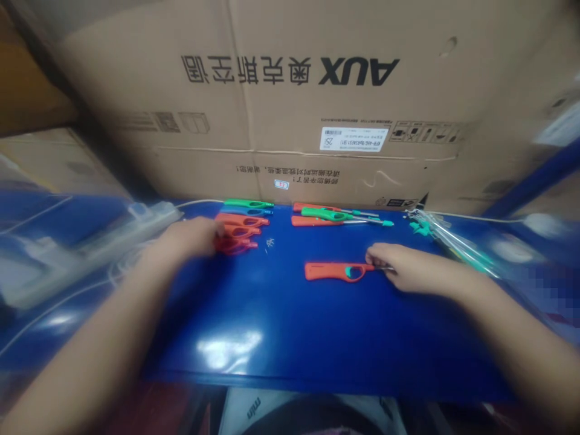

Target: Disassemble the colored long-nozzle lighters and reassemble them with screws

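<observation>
My right hand (405, 269) pinches the metal end of an orange lighter (333, 271) with a green trigger, which lies flat on the blue table (272, 326). My left hand (193, 237) is curled over a red lighter shell (233, 244) at the near end of a stack of orange, blue and green lighter shells (242, 217). Whether it grips that shell is blurred.
Three assembled lighters (335, 215) lie at the back centre. A clear bag of green-tipped metal tubes (446, 238) sits at the right. A large AUX cardboard box (317, 96) stands behind the table. Clear plastic packaging (90, 248) lies at the left.
</observation>
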### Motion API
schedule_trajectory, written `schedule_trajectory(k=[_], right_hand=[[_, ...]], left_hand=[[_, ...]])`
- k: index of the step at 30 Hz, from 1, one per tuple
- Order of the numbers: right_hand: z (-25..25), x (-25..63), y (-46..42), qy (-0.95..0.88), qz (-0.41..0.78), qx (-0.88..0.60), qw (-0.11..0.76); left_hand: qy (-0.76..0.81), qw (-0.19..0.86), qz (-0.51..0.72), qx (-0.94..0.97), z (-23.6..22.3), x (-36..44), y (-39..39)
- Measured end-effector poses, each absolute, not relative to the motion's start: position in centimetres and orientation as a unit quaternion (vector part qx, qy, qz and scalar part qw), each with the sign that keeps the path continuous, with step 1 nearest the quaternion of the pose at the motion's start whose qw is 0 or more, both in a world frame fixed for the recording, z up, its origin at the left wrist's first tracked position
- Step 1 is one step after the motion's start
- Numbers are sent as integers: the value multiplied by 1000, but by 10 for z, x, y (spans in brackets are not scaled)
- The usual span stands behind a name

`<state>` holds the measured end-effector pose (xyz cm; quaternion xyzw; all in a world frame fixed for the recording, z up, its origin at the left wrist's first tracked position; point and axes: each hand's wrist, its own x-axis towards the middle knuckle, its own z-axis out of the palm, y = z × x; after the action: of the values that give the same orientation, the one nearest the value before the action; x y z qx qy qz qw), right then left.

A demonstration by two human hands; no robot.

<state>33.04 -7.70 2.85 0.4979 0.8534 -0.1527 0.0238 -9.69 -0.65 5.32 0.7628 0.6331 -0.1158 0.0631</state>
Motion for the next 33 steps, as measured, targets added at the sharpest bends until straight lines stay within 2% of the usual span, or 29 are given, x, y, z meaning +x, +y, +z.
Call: schedule_trajectory(k=[8, 12, 16, 18, 26, 29, 33], right_hand=[[24, 276, -103, 872, -78, 483, -8], [21, 270, -102, 865, -142, 480, -19], [21, 271, -101, 860, -192, 469, -51], [19, 267, -103, 864, -192, 463, -52], [18, 253, -106, 863, -84, 497, -30], [27, 261, -100, 866, -131, 483, 4], [37, 272, -94, 847, -218, 484, 6]], left_hand=[[638, -19, -114, 761, 53, -81, -17], [571, -51, -26, 819, 46, -49, -41], [379, 132, 78, 913, 27, 0, -74], [333, 193, 107, 917, 15, 18, -85], [321, 199, 182, 908, -15, 30, -89], [323, 206, 185, 905, -14, 27, -87], [328, 215, 177, 903, -10, 25, -86]])
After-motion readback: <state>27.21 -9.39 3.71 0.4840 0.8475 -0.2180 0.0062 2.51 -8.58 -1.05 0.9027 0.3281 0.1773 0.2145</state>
